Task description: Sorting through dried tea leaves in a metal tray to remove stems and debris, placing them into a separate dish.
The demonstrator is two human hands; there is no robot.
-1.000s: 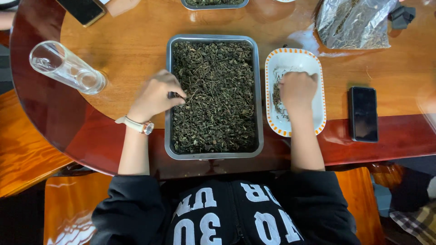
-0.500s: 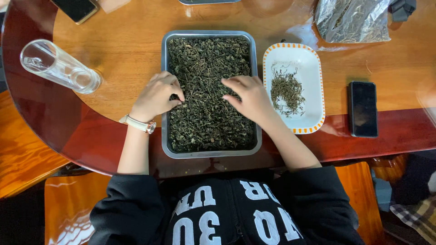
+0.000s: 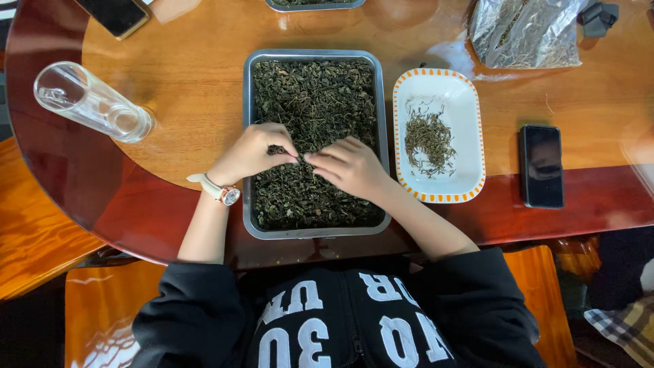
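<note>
Leaves [image 3: 310, 102] fill the tray [image 3: 246, 136] under both hands: left [image 3: 248, 153] and right [image 3: 351, 167] pinch into them, fingertips meeting; sorted stems lie on the dish [image 3: 470, 136] just right.

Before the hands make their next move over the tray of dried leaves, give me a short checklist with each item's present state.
1. Both hands over the metal tray: ok; left hand and right hand rest on the dried leaves.
2. Fingertips meeting mid-tray: ok.
3. Something pinched between fingers: cannot tell.
4. White dish beside the tray, reachable: ok; it holds a small heap of sorted stems.
5. Glass tumbler away from the hands: ok, lying on its side.
6. Phone out of the way: ok.
</note>
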